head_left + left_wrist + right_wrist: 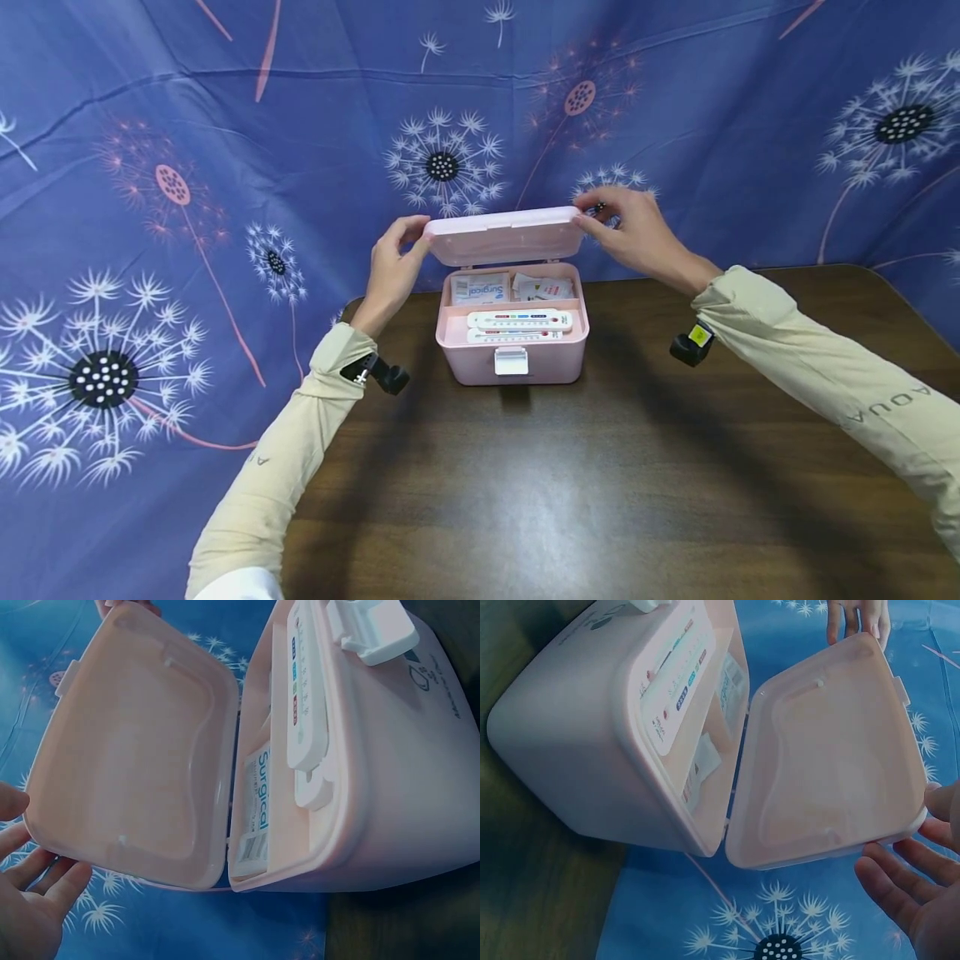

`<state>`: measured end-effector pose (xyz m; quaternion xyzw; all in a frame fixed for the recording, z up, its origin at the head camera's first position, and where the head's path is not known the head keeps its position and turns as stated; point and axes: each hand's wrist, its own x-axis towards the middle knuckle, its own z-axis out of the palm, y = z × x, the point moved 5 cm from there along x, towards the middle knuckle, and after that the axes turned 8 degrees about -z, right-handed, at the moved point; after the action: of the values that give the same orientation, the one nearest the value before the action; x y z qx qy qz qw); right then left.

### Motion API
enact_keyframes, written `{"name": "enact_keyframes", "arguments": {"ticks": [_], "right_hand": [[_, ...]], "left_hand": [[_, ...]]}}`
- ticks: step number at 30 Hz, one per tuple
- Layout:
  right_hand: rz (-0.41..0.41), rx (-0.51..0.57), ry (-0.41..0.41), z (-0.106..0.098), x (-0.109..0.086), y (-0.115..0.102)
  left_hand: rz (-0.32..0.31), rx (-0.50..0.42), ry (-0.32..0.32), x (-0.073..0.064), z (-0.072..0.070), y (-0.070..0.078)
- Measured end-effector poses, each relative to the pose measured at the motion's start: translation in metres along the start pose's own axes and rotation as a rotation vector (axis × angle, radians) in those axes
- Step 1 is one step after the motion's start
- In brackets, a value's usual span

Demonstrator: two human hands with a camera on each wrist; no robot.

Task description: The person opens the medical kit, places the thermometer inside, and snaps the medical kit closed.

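Observation:
A pale pink plastic storage box (468, 365) stands on the table with its hinged lid (506, 240) raised. My left hand (395, 268) grips the lid's left front corner, thumb and fingers at the edge. At the opposite corner, my right hand (639, 235) pinches the lid in the same way. Two white thermometers (520, 320) with printed scales lie in the front compartment, one partly over the other. Behind them a pack marked "Surgical" (259, 802) sits in the back left section. Small white packets (546, 288) fill the back right section.
A white latch (512, 361) hangs on the box front. The brown wooden table (517, 483) extends toward me and to the right. Close behind the box hangs a blue cloth (315, 158) with a dandelion print. Each wrist carries a small black camera (692, 347).

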<state>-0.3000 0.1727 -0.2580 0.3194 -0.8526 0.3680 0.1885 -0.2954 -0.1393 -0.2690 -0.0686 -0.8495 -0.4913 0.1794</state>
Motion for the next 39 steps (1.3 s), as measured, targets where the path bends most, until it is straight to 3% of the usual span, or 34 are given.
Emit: {"name": "enact_keyframes", "arguments": {"ticks": [16,21,24,31,39], "right_hand": [[-0.036,-0.016,0.006,0.0,-0.006,-0.005],[-0.044,-0.024,0.003,0.001,-0.009,-0.007],[-0.047,-0.025,-0.003,0.002,-0.011,-0.008],[-0.052,-0.023,-0.012,0.004,-0.015,-0.009],[-0.061,-0.021,-0.035,0.007,-0.021,-0.009]], "left_hand": [[0.019,-0.016,-0.018,-0.007,-0.002,-0.004],[0.009,-0.059,-0.034,-0.009,-0.001,-0.005],[0.01,-0.074,-0.045,-0.013,-0.001,-0.001],[0.012,-0.094,-0.054,-0.031,-0.006,0.027],[0.032,-0.128,-0.067,-0.039,-0.007,0.025]]}}
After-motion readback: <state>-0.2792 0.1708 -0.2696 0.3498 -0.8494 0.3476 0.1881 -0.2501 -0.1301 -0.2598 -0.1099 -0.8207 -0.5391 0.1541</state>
